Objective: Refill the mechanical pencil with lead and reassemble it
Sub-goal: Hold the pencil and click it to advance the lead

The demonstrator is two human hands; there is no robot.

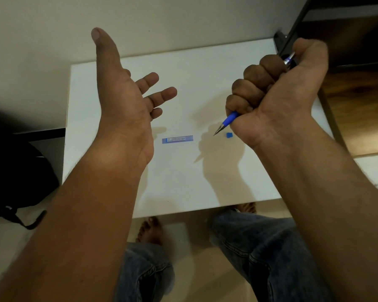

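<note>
My right hand is closed in a fist around a blue mechanical pencil, held above the white table. The pencil's metal tip points down and left, and its top end sticks out by my thumb. A slim blue lead case lies flat on the table between my hands. A small blue cap rests on the table just below the pencil tip. My left hand hovers above the table's left side, palm facing right, fingers spread, holding nothing.
A black bag sits on the floor to the left of the table. A dark frame and wooden surface border the table's right side. My legs in jeans and bare feet are below the front edge.
</note>
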